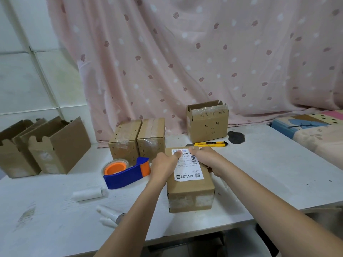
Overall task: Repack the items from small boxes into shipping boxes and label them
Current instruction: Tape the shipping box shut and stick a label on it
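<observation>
A taped cardboard shipping box (190, 191) lies in the middle of the white table, with a white shipping label (188, 169) on its top face. My left hand (165, 165) rests at the box's left side and its thumb presses the label's far left corner. My right hand (206, 156) lies over the far right part of the box, fingers stretched across the label's top edge. Both hands look flat and hold nothing.
Two sealed boxes (137, 140) stand behind, an open-topped one (207, 121) at the back right, and empty open boxes (42, 145) on the left. A blue-orange tape dispenser (126, 173), a yellow box cutter (211, 144) and white paper rolls (87, 195) lie on the table (278, 173).
</observation>
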Action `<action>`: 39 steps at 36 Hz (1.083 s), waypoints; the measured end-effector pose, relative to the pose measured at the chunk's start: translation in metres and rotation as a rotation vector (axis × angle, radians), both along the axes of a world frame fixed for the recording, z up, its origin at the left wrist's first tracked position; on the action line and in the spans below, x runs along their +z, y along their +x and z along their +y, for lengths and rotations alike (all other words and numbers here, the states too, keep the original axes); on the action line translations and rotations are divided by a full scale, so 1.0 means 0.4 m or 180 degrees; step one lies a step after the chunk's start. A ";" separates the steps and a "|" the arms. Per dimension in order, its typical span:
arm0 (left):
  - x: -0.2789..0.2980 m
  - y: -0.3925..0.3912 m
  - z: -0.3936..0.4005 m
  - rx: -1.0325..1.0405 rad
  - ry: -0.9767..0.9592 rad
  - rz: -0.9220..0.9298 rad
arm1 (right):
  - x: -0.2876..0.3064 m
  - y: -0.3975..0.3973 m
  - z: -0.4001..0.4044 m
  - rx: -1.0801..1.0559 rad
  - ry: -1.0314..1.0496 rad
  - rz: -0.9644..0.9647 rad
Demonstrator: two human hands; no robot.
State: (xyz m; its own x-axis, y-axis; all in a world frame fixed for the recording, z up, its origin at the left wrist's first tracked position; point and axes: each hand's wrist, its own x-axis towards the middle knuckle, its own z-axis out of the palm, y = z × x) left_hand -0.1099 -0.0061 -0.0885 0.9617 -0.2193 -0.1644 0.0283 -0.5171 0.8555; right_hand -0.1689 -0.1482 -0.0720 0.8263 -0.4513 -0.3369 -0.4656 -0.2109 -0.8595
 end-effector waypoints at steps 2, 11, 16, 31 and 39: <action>0.000 0.006 0.002 0.0003 0.0062 -0.0024 | -0.001 -0.004 -0.002 0.0047 -0.0009 0.0011; -0.005 0.012 0.004 0.0063 -0.0232 0.0175 | -0.020 0.010 -0.032 -0.0165 0.0178 -0.0045; -0.010 0.017 0.003 0.0021 -0.0297 0.0237 | -0.017 0.020 -0.026 -0.0143 0.0080 -0.0016; 0.007 0.020 0.032 -0.0126 -0.0724 0.0739 | 0.053 0.010 -0.032 0.0581 -0.0486 0.0106; 0.023 -0.034 0.128 -0.0956 0.0332 0.0981 | 0.076 0.020 -0.027 0.0539 -0.0670 0.0478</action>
